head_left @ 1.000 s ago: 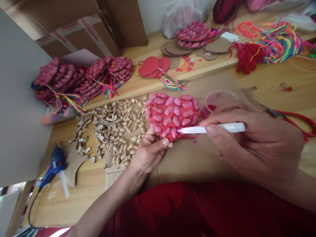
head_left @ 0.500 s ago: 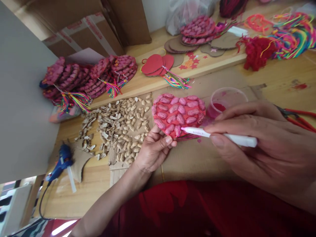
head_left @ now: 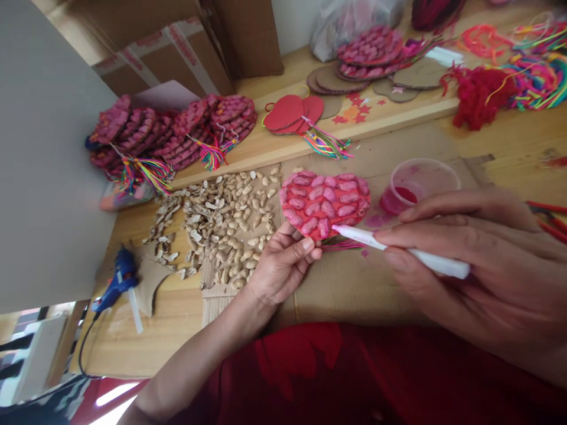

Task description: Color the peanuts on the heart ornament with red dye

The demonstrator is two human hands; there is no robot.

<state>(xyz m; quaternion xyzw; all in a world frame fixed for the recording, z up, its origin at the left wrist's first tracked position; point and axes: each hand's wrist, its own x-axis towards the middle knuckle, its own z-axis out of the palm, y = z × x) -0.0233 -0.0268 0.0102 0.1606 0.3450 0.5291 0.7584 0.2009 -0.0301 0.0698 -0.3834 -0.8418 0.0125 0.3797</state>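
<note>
A red heart covered with pink-painted peanut shells is tilted up in front of me. My left hand pinches its lower left edge between thumb and fingers. In my right hand is a white paint marker, held like a pen. Its pink tip is at the heart's lower edge, beside a pink shell; I cannot tell whether it touches. Just behind the right fingers stands a clear plastic tub with pink paint in it. Thin coloured strings show below the heart.
Loose peanut shells lie on cardboard to the left, near a blue glue gun. Finished shell-covered pieces and red hearts with tassels rest on a wooden ledge. Red-handled pliers or scissors lie at the right.
The view has shifted, so most things appear further right. The marker's tip has moved slightly from on the lowest shell to just right of it. Both hands keep their hold.
</note>
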